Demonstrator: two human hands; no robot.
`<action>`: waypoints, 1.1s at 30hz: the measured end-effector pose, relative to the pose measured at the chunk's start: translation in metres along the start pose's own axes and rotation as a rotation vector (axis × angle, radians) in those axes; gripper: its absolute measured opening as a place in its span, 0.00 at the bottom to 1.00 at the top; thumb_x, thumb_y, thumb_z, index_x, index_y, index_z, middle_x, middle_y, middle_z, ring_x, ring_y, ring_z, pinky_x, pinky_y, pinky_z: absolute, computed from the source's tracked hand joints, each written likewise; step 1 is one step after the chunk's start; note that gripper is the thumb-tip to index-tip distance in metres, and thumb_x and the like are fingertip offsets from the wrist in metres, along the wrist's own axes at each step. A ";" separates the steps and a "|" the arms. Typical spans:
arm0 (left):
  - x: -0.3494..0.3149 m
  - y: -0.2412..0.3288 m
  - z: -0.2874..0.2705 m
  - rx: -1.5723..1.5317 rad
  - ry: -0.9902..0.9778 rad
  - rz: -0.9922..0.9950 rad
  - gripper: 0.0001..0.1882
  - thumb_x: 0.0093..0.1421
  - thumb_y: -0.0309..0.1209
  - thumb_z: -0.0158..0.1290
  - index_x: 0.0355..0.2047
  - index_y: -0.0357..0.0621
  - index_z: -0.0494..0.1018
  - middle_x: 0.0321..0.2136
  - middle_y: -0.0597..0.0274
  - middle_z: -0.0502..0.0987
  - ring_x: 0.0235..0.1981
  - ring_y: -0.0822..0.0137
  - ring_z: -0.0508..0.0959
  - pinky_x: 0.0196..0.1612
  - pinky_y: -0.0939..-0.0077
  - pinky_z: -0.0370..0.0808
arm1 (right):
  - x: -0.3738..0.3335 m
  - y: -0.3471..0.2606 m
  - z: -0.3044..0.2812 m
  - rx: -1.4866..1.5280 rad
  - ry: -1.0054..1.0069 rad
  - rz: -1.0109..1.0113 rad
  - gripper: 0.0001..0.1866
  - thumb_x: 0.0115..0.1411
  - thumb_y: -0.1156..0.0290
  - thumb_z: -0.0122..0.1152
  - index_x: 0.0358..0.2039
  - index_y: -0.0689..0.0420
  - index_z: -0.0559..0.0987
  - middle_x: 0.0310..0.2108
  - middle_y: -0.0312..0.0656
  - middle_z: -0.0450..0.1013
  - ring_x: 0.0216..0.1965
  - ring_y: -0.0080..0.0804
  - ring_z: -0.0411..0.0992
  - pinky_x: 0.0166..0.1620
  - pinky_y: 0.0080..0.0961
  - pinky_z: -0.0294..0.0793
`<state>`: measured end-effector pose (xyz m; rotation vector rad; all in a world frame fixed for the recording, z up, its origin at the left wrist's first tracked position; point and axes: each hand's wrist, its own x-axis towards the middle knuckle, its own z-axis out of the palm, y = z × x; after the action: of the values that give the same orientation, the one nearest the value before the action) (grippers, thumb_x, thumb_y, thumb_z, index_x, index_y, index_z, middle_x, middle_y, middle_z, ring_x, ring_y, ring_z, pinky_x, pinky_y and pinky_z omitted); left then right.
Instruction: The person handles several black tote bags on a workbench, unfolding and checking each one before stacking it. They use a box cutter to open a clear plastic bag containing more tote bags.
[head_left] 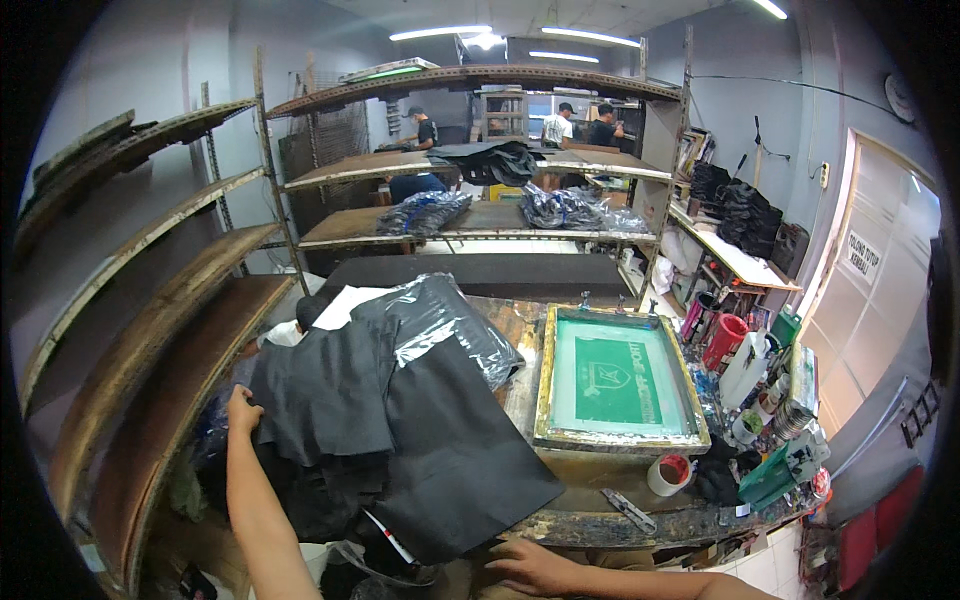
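Several black fabric sheets (325, 395) lie in an uneven pile on the left of the worktable, some hanging over its front edge. My left hand (243, 410) is closed on the left edge of the upper sheets. A larger flat black sheet (455, 450) reaches toward the middle. Just off its front corner, low by the table edge, is my right hand (532, 568), fingers stretched out with nothing visible in them. Behind the pile sits a clear plastic-wrapped black bundle (440, 315). To the right, a framed green printing screen (615, 380) rests on the table.
A cutter knife (630, 510) and a white tub with red ink (669, 474) lie in front of the screen. Bottles and a red bucket (725, 340) crowd the right side. Shelves (190, 370) stand left, and a rack (470, 220) beyond. Other people work farther back.
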<state>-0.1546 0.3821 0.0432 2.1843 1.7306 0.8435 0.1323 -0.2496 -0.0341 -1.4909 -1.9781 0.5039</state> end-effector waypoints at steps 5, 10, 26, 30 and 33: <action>-0.017 0.054 -0.009 0.368 0.153 0.038 0.22 0.51 0.36 0.72 0.45 0.45 0.80 0.54 0.39 0.78 0.57 0.43 0.77 0.57 0.50 0.75 | -0.024 -0.005 -0.037 -0.041 0.067 0.257 0.22 0.66 0.66 0.66 0.59 0.55 0.76 0.57 0.55 0.70 0.59 0.58 0.69 0.62 0.49 0.71; -0.144 0.218 -0.021 -0.132 0.202 0.651 0.22 0.56 0.43 0.67 0.41 0.37 0.80 0.43 0.44 0.80 0.46 0.44 0.79 0.51 0.51 0.75 | -0.015 0.009 -0.039 -0.116 0.121 0.248 0.26 0.65 0.64 0.68 0.61 0.55 0.75 0.59 0.55 0.69 0.60 0.58 0.69 0.64 0.48 0.70; -0.407 0.214 0.079 0.171 -0.674 1.041 0.35 0.58 0.42 0.68 0.60 0.38 0.68 0.66 0.41 0.68 0.66 0.37 0.69 0.67 0.51 0.70 | -0.038 0.027 -0.056 0.008 0.180 0.385 0.26 0.65 0.58 0.68 0.59 0.58 0.78 0.59 0.60 0.69 0.62 0.60 0.67 0.65 0.49 0.68; -0.388 0.200 0.072 -0.055 -0.684 0.973 0.20 0.66 0.41 0.59 0.49 0.38 0.74 0.57 0.47 0.76 0.57 0.44 0.76 0.56 0.53 0.77 | -0.028 0.020 -0.059 0.045 0.159 0.306 0.24 0.66 0.59 0.67 0.58 0.57 0.79 0.57 0.55 0.72 0.60 0.57 0.69 0.63 0.48 0.70; -0.381 0.218 0.052 -0.103 -0.585 0.953 0.14 0.71 0.40 0.53 0.38 0.40 0.78 0.41 0.51 0.82 0.46 0.45 0.80 0.45 0.49 0.78 | -0.026 0.013 -0.062 0.096 0.149 0.352 0.23 0.66 0.59 0.67 0.57 0.57 0.79 0.55 0.54 0.73 0.59 0.56 0.70 0.61 0.48 0.71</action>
<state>0.0000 -0.0301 0.0009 2.7656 0.3341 0.3341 0.1877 -0.2738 -0.0027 -1.7694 -1.5619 0.6056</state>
